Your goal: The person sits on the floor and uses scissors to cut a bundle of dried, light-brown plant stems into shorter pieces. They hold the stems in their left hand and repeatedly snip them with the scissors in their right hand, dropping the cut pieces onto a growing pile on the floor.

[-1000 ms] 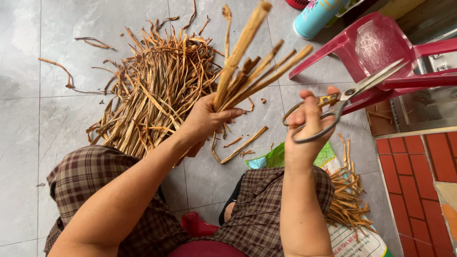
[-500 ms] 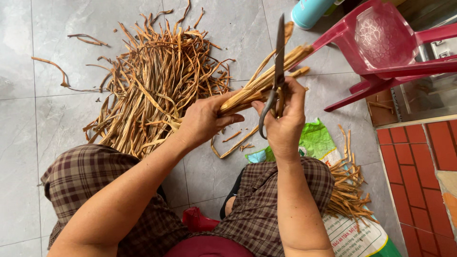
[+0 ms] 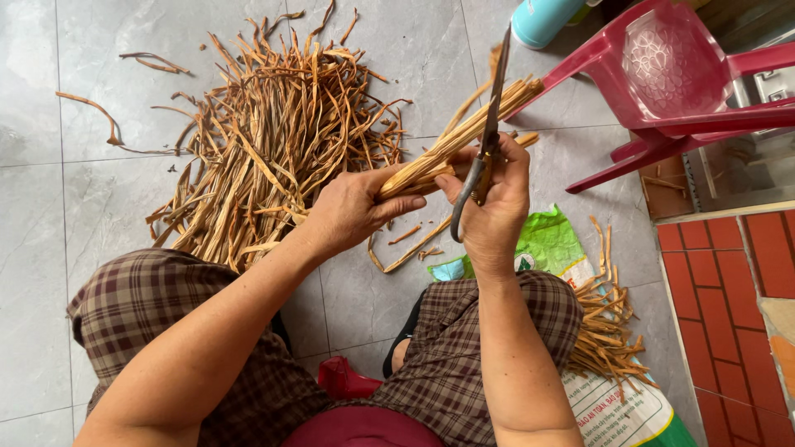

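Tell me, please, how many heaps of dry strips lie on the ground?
2: a big heap on the grey tiles beyond the left hand, a smaller heap on the sack, partly hidden by the knee.

Home yard floor: grey tiles (image 3: 50,248), red plastic chair (image 3: 679,74), dried strip pile (image 3: 273,141).

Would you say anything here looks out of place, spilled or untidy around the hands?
A few dried strips lie scattered on the tiled floor, apart from the big pile, and short offcuts sit below the bundle. Nothing else stands out.
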